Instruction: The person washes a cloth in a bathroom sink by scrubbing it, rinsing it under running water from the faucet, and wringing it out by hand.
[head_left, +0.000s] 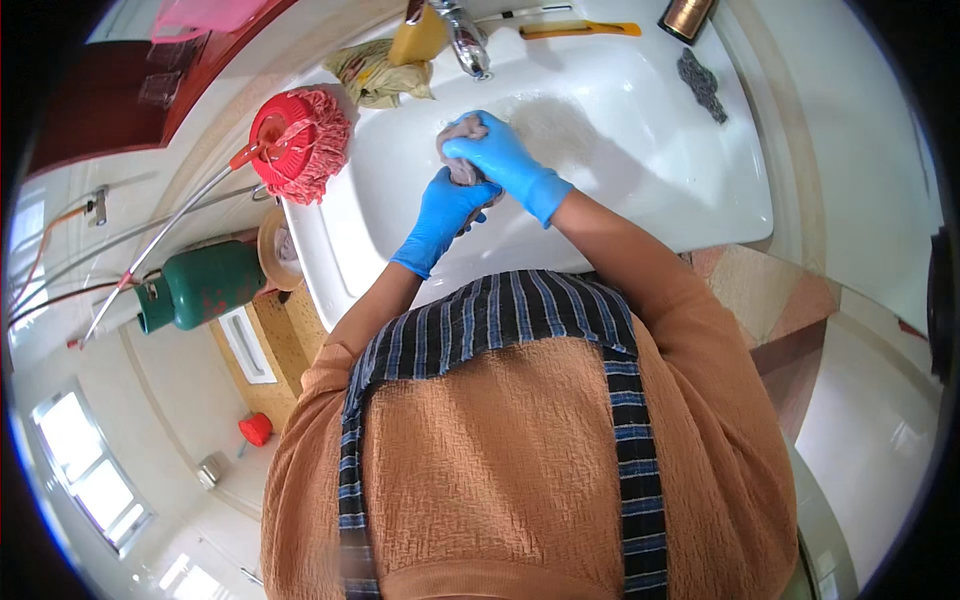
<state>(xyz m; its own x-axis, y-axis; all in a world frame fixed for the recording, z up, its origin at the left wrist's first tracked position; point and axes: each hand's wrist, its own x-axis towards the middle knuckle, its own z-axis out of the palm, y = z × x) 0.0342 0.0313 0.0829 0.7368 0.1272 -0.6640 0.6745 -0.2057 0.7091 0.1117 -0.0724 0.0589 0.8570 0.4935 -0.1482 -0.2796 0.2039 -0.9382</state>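
Both my hands wear blue rubber gloves and hold one wet, greyish cloth (463, 150) over the white sink (637, 202). My left hand (448, 214) grips its lower end, and my right hand (499, 154) is closed on its upper part, just below the chrome faucet (469, 45). A little foamy water (555, 124) lies in the basin to the right of my hands. Parts of the cloth are hidden by my fingers.
On the sink's back ledge are a crumpled greenish cloth (382, 75), a yellow sponge (416, 37), an orange comb-like tool (581, 29) and a dark bottle (684, 19). Grey scouring mesh (701, 86) lies at the right. A red mop (300, 146) leans at the left, near a green gas cylinder (214, 281).
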